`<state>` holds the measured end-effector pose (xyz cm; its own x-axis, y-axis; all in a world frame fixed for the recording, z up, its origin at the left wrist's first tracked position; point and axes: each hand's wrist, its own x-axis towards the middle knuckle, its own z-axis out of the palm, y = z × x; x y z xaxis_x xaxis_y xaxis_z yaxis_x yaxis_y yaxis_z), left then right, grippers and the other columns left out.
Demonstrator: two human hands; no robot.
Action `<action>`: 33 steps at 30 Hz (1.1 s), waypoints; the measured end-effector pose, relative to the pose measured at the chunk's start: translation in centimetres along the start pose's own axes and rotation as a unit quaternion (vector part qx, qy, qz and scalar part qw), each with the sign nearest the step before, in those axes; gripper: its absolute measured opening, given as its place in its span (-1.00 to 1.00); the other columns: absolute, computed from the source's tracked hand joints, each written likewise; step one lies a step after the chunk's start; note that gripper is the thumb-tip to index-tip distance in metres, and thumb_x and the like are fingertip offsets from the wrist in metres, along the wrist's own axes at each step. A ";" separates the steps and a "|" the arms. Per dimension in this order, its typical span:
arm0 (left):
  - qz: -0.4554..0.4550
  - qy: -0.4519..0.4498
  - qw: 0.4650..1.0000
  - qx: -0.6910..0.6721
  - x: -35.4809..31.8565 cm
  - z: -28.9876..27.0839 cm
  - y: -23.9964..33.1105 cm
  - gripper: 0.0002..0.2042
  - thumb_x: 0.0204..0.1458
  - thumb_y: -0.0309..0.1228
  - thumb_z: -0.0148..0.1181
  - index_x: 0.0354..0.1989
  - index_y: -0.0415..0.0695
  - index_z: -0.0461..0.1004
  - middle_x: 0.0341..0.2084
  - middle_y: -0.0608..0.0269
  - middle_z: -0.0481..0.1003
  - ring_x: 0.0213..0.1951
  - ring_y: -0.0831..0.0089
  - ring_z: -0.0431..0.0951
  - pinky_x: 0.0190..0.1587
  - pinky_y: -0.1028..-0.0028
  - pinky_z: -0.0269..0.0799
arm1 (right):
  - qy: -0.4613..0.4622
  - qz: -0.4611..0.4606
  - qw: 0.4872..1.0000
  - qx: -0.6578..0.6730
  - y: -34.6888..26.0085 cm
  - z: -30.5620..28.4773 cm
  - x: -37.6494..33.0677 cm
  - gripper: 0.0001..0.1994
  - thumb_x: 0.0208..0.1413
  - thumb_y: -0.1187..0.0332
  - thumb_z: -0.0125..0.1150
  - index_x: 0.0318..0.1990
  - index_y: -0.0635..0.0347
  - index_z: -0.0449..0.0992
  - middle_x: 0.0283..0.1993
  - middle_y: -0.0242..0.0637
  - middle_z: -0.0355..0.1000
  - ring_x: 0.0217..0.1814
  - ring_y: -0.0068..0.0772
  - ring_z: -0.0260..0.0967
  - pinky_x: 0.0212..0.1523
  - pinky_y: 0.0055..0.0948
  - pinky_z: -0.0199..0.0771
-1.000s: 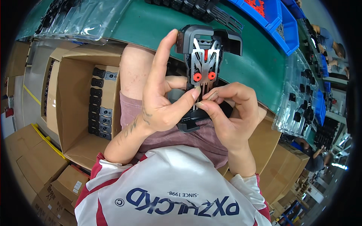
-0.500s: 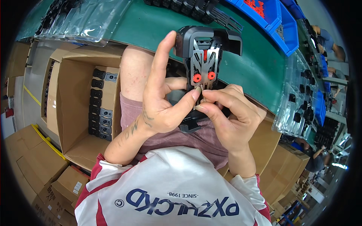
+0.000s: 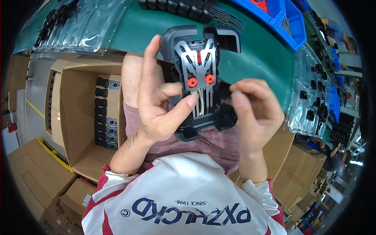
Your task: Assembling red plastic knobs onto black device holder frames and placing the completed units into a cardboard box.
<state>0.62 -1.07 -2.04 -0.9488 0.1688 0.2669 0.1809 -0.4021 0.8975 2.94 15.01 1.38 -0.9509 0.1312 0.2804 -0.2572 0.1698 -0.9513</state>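
A black phone holder [image 3: 182, 72] with spread clamp arms is upright over my lap, its open back showing silver metal plates. Two small red gears [image 3: 192, 82] sit on the plates, with a red piece above and between them. Below the gears, a thin coil spring [image 3: 201, 102] lies along the middle slot. My left hand [image 3: 160, 105] grips the holder's left side, with the thumb tip at the spring's upper end and the index finger stretched up alongside. My right hand [image 3: 260, 113] is apart from the holder on its right, fingers loosely bent and slightly blurred, nothing visible in them.
A green worktable [image 3: 258, 62] lies ahead, with a row of black parts [image 3: 184, 6] and blue bins [image 3: 293, 29] of red pieces and metal pins. Clear plastic trays [image 3: 84, 31] are at far left. A cardboard box [image 3: 84, 113] with black parts stands left of my legs.
My right hand has let go of the spring and moved right, away from the holder. The holder has shifted slightly left in my left hand, and its lower clamp piece now shows.
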 end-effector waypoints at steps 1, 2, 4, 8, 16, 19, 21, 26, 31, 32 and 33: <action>-0.008 -0.002 1.000 -0.025 0.0 0.0 0.1 -0.07 -0.14 -0.77 0.00 0.35 -0.20 -0.50 0.01 -0.16 0.34 -0.46 0.40 0.56 -0.48 0.72 0.36 | 0.040 0.049 0.996 0.064 0.2 -0.3 0.0 -0.69 -0.16 0.65 0.27 -0.17 0.32 0.47 -0.39 -0.27 0.48 -0.41 -0.55 0.31 -0.24 -0.62 0.30; -0.017 -0.004 0.999 -0.050 0.0 0.0 0.2 -0.06 -0.14 -0.77 -0.01 0.35 -0.17 -0.53 -0.08 -0.15 0.45 -0.49 0.43 0.55 -0.50 0.74 0.33 | 0.080 0.097 0.984 0.128 0.4 -0.4 0.0 -0.67 -0.13 0.66 0.25 -0.13 0.34 0.44 -0.36 -0.24 0.48 -0.38 -0.55 0.33 -0.24 -0.63 0.32; -0.030 -0.020 0.997 -0.069 -0.2 -0.2 0.3 -0.05 -0.13 -0.77 -0.01 0.35 -0.15 -0.54 -0.17 -0.12 0.48 -0.52 0.46 0.53 -0.51 0.75 0.30 | 0.059 0.123 0.977 0.167 0.8 -0.7 -0.1 -0.65 -0.12 0.67 0.23 -0.10 0.34 0.40 -0.36 -0.22 0.48 -0.36 -0.54 0.34 -0.24 -0.64 0.33; -0.068 -0.050 0.989 -0.118 -0.3 -0.5 0.5 -0.04 -0.12 -0.77 -0.03 0.35 -0.09 -0.58 -0.42 -0.01 0.57 -0.60 0.55 0.47 -0.55 0.80 0.20 | -0.025 0.200 0.937 0.286 1.4 -0.9 -0.3 -0.60 -0.06 0.70 0.16 -0.01 0.36 0.30 -0.34 -0.16 0.47 -0.31 -0.51 0.38 -0.26 -0.66 0.37; -0.066 -0.041 0.993 -0.090 0.1 0.0 0.7 -0.05 -0.10 -0.76 -0.03 0.35 -0.08 -0.56 -0.43 0.01 0.56 -0.66 0.60 0.40 -0.58 0.82 0.16 | 0.067 0.073 0.983 0.158 -0.3 -1.6 -0.5 -0.58 -0.14 0.71 0.20 -0.05 0.33 0.34 -0.36 -0.22 0.47 -0.36 -0.51 0.38 -0.30 -0.67 0.36; -0.068 -0.042 0.994 -0.070 0.2 -0.1 0.7 -0.06 -0.11 -0.76 -0.03 0.35 -0.10 -0.54 -0.36 -0.01 0.54 -0.65 0.58 0.41 -0.58 0.81 0.18 | 0.055 0.009 0.995 0.080 -0.6 -1.5 -0.9 -0.60 -0.18 0.72 0.21 -0.10 0.32 0.38 -0.37 -0.26 0.47 -0.40 -0.52 0.35 -0.32 -0.67 0.34; -0.065 -0.055 0.995 -0.046 0.3 -0.1 0.6 -0.07 -0.11 -0.76 -0.02 0.36 -0.13 -0.51 -0.20 -0.07 0.50 -0.64 0.57 0.42 -0.56 0.80 0.21 | -0.004 -0.042 0.999 -0.012 -0.5 -1.2 -1.2 -0.64 -0.22 0.72 0.22 -0.17 0.30 0.42 -0.38 -0.30 0.47 -0.45 -0.54 0.30 -0.34 -0.66 0.31; -0.052 -0.027 0.998 -0.006 0.3 0.6 0.4 -0.09 -0.14 -0.76 0.01 0.36 -0.21 -0.43 0.15 -0.14 0.19 -0.59 0.54 0.45 -0.53 0.76 0.28 | 0.008 -0.016 1.000 -0.016 -0.4 0.2 -1.7 -0.70 -0.28 0.71 0.21 -0.29 0.27 0.48 -0.41 -0.36 0.48 -0.51 -0.56 0.21 -0.34 -0.63 0.26; -0.034 -0.022 0.999 0.017 0.2 0.5 0.0 -0.10 -0.17 -0.77 0.02 0.35 -0.26 -0.37 0.33 -0.10 -0.20 -0.54 0.49 0.50 -0.51 0.72 0.35 | -0.006 -0.047 0.998 -0.034 0.7 -0.1 -1.5 -0.73 -0.30 0.69 0.22 -0.33 0.28 0.51 -0.44 -0.38 0.48 -0.52 -0.55 0.21 -0.31 -0.60 0.23; -0.029 -0.024 0.999 0.022 0.2 0.5 0.0 -0.11 -0.18 -0.78 0.02 0.35 -0.27 -0.35 0.36 -0.08 -0.29 -0.52 0.48 0.51 -0.51 0.71 0.37 | -0.015 -0.063 0.997 -0.045 0.8 -0.3 -1.5 -0.73 -0.30 0.69 0.22 -0.33 0.28 0.52 -0.45 -0.38 0.48 -0.52 -0.55 0.21 -0.30 -0.59 0.22; -0.028 -0.024 0.999 0.022 0.2 0.5 -0.1 -0.11 -0.18 -0.78 0.02 0.35 -0.27 -0.35 0.36 -0.08 -0.29 -0.52 0.48 0.51 -0.51 0.71 0.37 | -0.016 -0.063 0.997 -0.044 0.7 -0.4 -1.4 -0.73 -0.30 0.69 0.22 -0.33 0.28 0.52 -0.45 -0.38 0.48 -0.52 -0.55 0.21 -0.30 -0.59 0.22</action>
<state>0.59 -0.61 -1.89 -0.9445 0.2338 0.2307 0.1395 -0.3502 0.9262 4.13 15.33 0.33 -0.9174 0.0727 0.3914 -0.3599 0.2685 -0.8935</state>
